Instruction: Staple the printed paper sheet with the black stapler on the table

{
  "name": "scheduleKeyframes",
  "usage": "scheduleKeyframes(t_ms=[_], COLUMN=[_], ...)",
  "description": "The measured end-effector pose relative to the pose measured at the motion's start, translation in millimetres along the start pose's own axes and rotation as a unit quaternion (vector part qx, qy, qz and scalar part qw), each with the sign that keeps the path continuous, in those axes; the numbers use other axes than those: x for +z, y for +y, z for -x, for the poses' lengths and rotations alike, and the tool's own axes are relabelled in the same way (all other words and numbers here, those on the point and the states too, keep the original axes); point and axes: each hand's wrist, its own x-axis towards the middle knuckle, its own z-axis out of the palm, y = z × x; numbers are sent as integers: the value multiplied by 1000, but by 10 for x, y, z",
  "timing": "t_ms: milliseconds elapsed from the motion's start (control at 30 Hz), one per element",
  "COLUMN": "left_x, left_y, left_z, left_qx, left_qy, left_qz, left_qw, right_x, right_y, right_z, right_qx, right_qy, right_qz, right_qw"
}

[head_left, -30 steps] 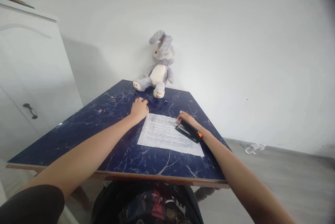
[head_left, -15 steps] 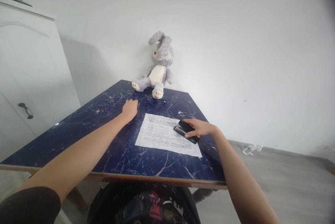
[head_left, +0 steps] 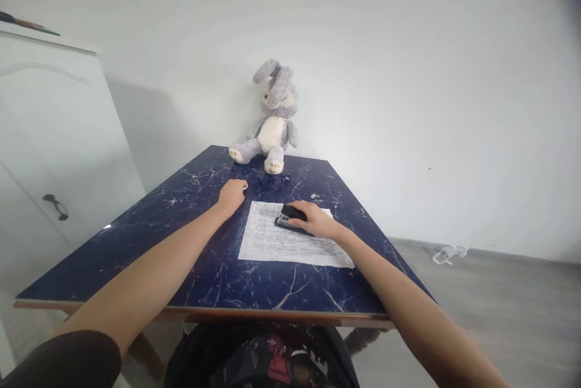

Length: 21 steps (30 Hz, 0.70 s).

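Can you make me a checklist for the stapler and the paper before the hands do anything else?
1. Right hand has hold of the stapler: ok, fingers over the top and thumb at the side.
2. Stapler is over the paper: ok, though I cannot tell if it is pressing down on it.
3. Paper is spread out on the table: ok.
4. Left hand is on the paper to steady it: not ok, it is beyond the paper's far left corner.
5. Staples are loaded: cannot tell, the inside is too small to see.
6. Toy rabbit is clear of the paper: ok, it sits at the far end, by the wall.
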Motion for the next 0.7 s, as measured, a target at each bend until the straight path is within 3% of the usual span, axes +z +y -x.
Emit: scheduleKeyframes(t_ms=[133, 267, 467, 633, 700], left_x=[27, 63, 78, 40, 17], left_y=[-10, 123, 422, 462, 454], left_z=[-18, -13, 86, 134, 139], left_qx=[5, 5, -46, -132, -145], left_qy=[20, 52, 37, 9, -1], left_qz=[48, 199, 491, 589, 605], left_qw=[999, 979, 869, 797, 783], right_x=[-198, -368, -335, -324, -338], right_y=[193, 400, 493, 505, 504], right_z=[105, 261, 290, 286, 291], right_qx=[14, 47, 39, 52, 52], right_qy=[-44, -112, -106, -116, -129], right_qz=[-146, -309, -365, -383, -392], right_qw=[988, 943, 924, 915, 910])
